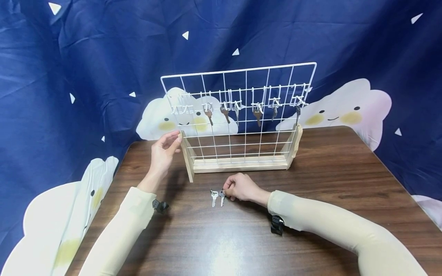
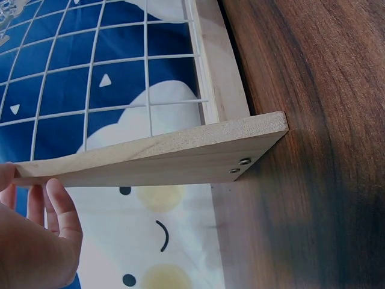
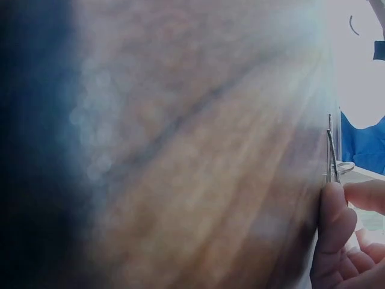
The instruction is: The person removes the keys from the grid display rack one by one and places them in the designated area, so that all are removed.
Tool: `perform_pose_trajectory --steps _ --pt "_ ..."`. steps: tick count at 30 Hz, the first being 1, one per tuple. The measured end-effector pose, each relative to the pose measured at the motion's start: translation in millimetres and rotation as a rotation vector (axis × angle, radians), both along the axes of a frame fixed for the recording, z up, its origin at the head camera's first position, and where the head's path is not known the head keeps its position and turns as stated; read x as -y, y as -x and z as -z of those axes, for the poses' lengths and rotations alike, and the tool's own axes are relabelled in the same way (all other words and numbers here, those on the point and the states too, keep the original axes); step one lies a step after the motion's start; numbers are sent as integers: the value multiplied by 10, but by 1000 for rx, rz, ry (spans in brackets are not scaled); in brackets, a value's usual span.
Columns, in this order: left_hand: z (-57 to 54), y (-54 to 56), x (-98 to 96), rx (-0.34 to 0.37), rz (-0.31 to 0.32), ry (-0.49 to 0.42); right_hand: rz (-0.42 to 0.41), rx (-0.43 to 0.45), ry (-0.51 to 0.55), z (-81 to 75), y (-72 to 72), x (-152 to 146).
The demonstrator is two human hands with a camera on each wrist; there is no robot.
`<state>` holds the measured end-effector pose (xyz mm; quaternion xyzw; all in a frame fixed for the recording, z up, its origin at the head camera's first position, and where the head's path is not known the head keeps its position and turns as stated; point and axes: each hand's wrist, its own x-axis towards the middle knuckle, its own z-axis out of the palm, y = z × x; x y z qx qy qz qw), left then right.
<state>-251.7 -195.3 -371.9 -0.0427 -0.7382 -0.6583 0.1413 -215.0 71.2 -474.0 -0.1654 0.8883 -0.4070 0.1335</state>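
Note:
A white wire grid rack (image 1: 246,122) on a wooden stand rises from the table, with several keys hanging from its hooks. My left hand (image 1: 162,153) grips the top of the stand's left wooden side panel (image 2: 168,150) between thumb and fingers. In front of the rack, my right hand (image 1: 241,187) pinches the upper end of a silver key (image 1: 222,201), which is at the tabletop. Just left of it lies another silver key (image 1: 214,199) with a small ring. Seen edge-on in the right wrist view, the keys (image 3: 329,153) stick out beyond my fingertips.
The brown wooden table (image 1: 328,180) spreads around the rack. A brown key (image 1: 257,114) and a dark key (image 1: 298,114) are among those hanging. The leftmost hook (image 1: 183,109) bears no key. Behind hangs a dark blue curtain (image 1: 114,50) with clouds and white triangles.

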Motion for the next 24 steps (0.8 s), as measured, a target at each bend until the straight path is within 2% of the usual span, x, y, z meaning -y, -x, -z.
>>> perform_pose_trajectory --steps 9,17,24 --pt "16 18 8 -3 4 -10 -23 8 11 3 21 -25" --pt "207 184 86 -10 -4 -19 -15 3 14 9 17 -72" --pt "240 199 91 -28 -13 -17 -22 17 76 -14 10 -114"
